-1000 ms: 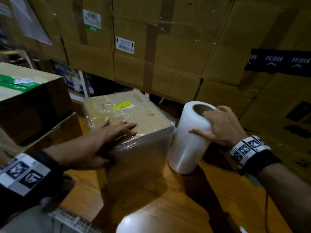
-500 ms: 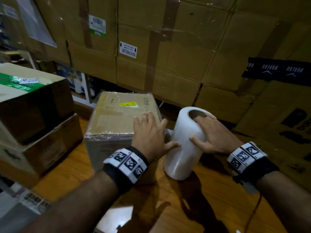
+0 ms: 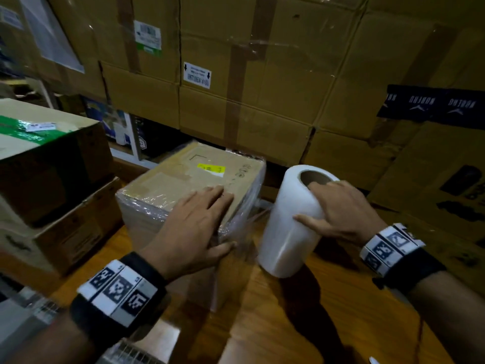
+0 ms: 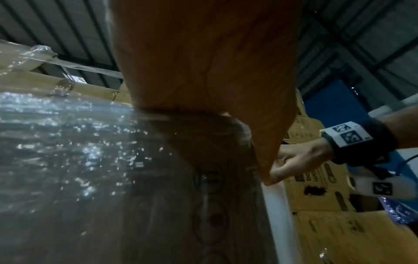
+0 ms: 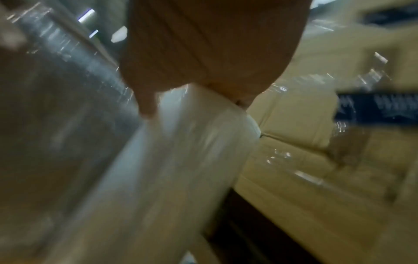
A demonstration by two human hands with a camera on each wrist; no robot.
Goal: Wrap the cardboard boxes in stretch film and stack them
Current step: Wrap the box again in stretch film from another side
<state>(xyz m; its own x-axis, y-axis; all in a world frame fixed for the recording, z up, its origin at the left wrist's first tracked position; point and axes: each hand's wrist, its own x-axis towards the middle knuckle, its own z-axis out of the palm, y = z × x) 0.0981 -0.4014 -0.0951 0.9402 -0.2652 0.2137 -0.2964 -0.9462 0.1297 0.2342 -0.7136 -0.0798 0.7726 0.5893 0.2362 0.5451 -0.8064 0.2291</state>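
At the frame's centre, the cardboard box (image 3: 189, 185) sits on the wooden worktop (image 3: 301, 324), already skinned in film. The left hand (image 3: 194, 227) lies spread flat on its top, thumb hooked over the near right edge. The right hand (image 3: 338, 208) grips the stretch film roll (image 3: 286, 227), fingers in its core, thumb on its side. The film looks slick and clingy, the box stiff; the box's corners seem best to hold. Large cartons (image 3: 262, 74) wall off the background.

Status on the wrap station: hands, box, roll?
Left hand flat on the film-wrapped box. Right hand grips the stretch film roll, fingers in its core. Film stretched between roll and box. Nothing blocking on the wooden table.
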